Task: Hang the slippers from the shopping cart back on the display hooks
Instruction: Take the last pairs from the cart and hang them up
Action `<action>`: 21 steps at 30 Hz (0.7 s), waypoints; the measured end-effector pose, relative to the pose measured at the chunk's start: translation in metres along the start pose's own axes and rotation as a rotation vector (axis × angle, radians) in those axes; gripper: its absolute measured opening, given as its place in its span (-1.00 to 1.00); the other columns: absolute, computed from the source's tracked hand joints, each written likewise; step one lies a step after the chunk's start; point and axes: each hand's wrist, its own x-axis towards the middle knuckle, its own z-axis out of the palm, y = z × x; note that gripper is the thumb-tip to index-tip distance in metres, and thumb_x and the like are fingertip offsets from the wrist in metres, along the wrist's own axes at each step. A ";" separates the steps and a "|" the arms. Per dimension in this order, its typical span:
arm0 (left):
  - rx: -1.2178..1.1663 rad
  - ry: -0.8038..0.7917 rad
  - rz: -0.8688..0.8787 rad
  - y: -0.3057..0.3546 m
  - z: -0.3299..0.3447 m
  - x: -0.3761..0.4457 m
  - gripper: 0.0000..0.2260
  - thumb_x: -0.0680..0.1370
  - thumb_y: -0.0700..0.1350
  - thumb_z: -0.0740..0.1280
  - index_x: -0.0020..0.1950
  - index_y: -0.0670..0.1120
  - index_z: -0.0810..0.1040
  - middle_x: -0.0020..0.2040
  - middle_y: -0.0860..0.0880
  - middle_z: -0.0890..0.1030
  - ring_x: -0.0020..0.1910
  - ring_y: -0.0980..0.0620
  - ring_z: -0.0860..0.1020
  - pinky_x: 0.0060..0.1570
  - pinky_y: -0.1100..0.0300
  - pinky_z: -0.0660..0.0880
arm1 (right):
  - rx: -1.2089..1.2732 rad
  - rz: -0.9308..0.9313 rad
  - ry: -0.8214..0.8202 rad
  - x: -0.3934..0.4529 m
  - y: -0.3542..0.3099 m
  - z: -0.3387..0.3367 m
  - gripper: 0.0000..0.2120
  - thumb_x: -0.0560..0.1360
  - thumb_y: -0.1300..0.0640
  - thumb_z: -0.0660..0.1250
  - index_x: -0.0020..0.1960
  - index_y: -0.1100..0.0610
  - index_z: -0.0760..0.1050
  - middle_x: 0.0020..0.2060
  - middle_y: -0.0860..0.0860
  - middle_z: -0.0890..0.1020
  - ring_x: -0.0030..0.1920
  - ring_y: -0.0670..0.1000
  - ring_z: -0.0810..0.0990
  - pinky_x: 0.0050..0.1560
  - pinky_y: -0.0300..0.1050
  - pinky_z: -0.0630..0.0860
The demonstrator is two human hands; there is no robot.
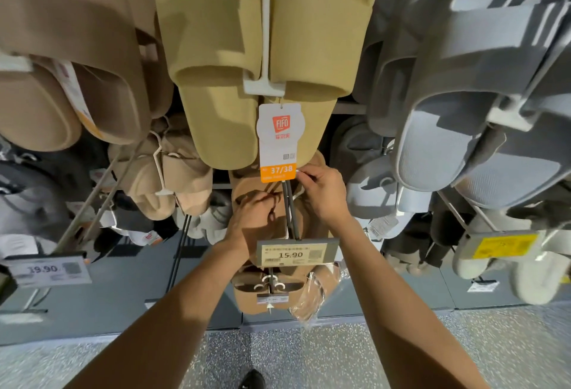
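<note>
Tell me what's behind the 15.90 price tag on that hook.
Behind the 15.90 price tag hang tan slippers, gripped by the left hand; the right hand pinches a white hanger clip beside the dark hook rods. The tag covers the slippers' middle.

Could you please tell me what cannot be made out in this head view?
- Hanger loop on the hook: hidden by the right hand.
- Left hand grip: shadowed against the brown slippers.
- Left price label: blurred.
- Shopping cart: outside the frame.
</note>
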 end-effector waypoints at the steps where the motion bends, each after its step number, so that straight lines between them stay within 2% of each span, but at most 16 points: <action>1: 0.088 -0.008 -0.045 -0.003 0.000 0.001 -0.66 0.60 -0.31 0.12 0.29 -0.51 0.22 -0.17 -0.28 0.42 -0.11 -0.20 0.40 -0.06 0.20 0.13 | -0.050 -0.047 0.000 0.001 -0.006 -0.002 -0.87 0.49 0.17 0.34 -0.06 0.10 0.67 -0.15 0.03 0.71 -0.13 -0.09 0.53 -0.06 -0.46 0.36; 2: 0.115 0.031 -0.011 -0.002 0.003 0.003 -0.60 0.58 -0.33 0.13 0.27 -0.59 0.10 -0.17 -0.28 0.43 -0.11 -0.21 0.41 -0.05 0.20 0.14 | -0.073 -0.072 0.006 0.002 -0.008 -0.001 -0.87 0.48 0.20 0.35 -0.06 0.14 0.67 -0.15 0.06 0.70 -0.11 -0.06 0.50 -0.17 -0.53 0.29; 3: 0.127 0.049 0.014 -0.007 0.007 0.005 -0.64 0.57 -0.30 0.16 0.34 -0.43 0.30 0.00 -0.30 0.48 0.06 -0.23 0.43 0.07 0.18 0.21 | -0.059 -0.071 0.002 0.003 -0.007 0.000 -0.88 0.48 0.20 0.35 -0.06 0.15 0.67 -0.15 0.06 0.70 -0.13 -0.06 0.51 -0.20 -0.52 0.29; 4: 0.176 0.124 0.063 -0.016 0.015 0.009 -0.63 0.55 -0.24 0.19 0.36 -0.24 0.39 0.19 -0.24 0.48 0.23 -0.19 0.41 0.21 0.14 0.26 | -0.021 -0.055 -0.013 0.004 -0.004 0.004 -0.87 0.48 0.20 0.36 -0.05 0.15 0.67 -0.14 0.05 0.70 -0.16 -0.07 0.55 -0.17 -0.43 0.38; 5: 0.184 0.128 0.096 -0.020 0.016 0.012 -0.62 0.53 -0.20 0.21 0.36 -0.11 0.42 0.27 -0.14 0.48 0.30 -0.13 0.38 0.28 0.10 0.27 | 0.017 -0.031 -0.034 0.004 -0.001 0.007 -0.87 0.48 0.18 0.36 -0.04 0.13 0.67 -0.14 0.02 0.70 -0.15 -0.07 0.58 -0.16 -0.25 0.47; 6: 0.133 0.140 0.105 -0.029 0.021 0.018 -0.63 0.52 -0.17 0.22 0.33 -0.04 0.45 0.28 -0.10 0.49 0.30 -0.12 0.39 0.30 0.05 0.29 | 0.046 -0.012 -0.054 0.004 0.003 0.011 -0.87 0.48 0.18 0.36 -0.05 0.13 0.67 -0.17 0.00 0.70 -0.18 -0.10 0.58 -0.19 -0.14 0.48; 8: 0.054 0.166 0.089 -0.036 0.024 0.019 -0.67 0.48 -0.10 0.25 0.25 0.03 0.50 0.21 -0.06 0.54 0.23 -0.13 0.45 0.24 0.00 0.36 | 0.067 -0.016 -0.069 0.003 0.006 0.017 -0.87 0.48 0.21 0.34 -0.11 0.17 0.67 -0.28 -0.01 0.65 -0.27 -0.17 0.49 -0.25 -0.15 0.40; 9: 0.011 0.182 0.074 -0.039 0.025 0.020 -0.69 0.47 -0.07 0.27 0.21 0.05 0.51 0.18 -0.05 0.55 0.19 -0.13 0.47 0.20 -0.01 0.40 | 0.061 -0.029 -0.067 0.002 0.005 0.019 -0.85 0.49 0.20 0.32 -0.14 0.19 0.66 -0.29 0.01 0.64 -0.26 -0.13 0.50 -0.26 -0.14 0.39; 11: -0.057 0.162 0.052 -0.043 0.029 0.018 -0.72 0.48 -0.08 0.28 0.19 0.04 0.51 0.17 -0.06 0.55 0.17 -0.12 0.48 0.19 -0.02 0.41 | 0.036 -0.062 -0.075 0.000 0.004 0.022 -0.79 0.50 0.16 0.26 -0.18 0.20 0.64 -0.27 0.07 0.65 -0.22 0.03 0.54 -0.25 -0.08 0.42; 13: -0.086 0.153 0.042 -0.040 0.026 0.014 -0.71 0.50 -0.13 0.26 0.22 -0.03 0.51 0.20 -0.12 0.53 0.18 -0.14 0.47 0.22 -0.02 0.40 | -0.021 -0.075 -0.088 -0.002 0.004 0.023 -0.75 0.51 0.13 0.21 -0.18 0.20 0.62 -0.25 0.11 0.65 -0.20 0.09 0.52 -0.25 -0.10 0.35; 16: -0.092 0.112 0.083 -0.031 0.015 0.000 -0.67 0.54 -0.21 0.24 0.30 -0.13 0.46 0.28 -0.16 0.46 0.22 -0.14 0.45 0.27 0.00 0.37 | -0.146 -0.085 -0.113 -0.005 0.001 0.019 -0.77 0.53 0.13 0.20 -0.07 0.17 0.63 -0.13 0.10 0.67 -0.09 0.18 0.55 -0.18 -0.12 0.33; 18: -0.039 0.101 0.097 -0.029 0.008 -0.006 -0.64 0.52 -0.23 0.23 0.32 -0.07 0.45 0.25 -0.10 0.47 0.15 -0.07 0.48 0.20 0.03 0.42 | -0.197 -0.105 -0.147 -0.007 -0.006 0.010 -0.79 0.54 0.14 0.21 0.03 0.14 0.61 -0.04 0.11 0.66 -0.01 0.18 0.55 -0.08 -0.02 0.45; 21: 0.022 0.125 0.104 -0.021 -0.009 -0.026 -0.64 0.50 -0.28 0.22 0.27 -0.04 0.49 0.19 -0.06 0.52 0.08 -0.03 0.51 0.07 0.05 0.48 | -0.220 -0.039 -0.113 -0.016 -0.022 -0.016 -0.76 0.53 0.15 0.27 0.15 0.17 0.56 0.07 0.16 0.61 0.08 0.19 0.51 0.10 0.09 0.44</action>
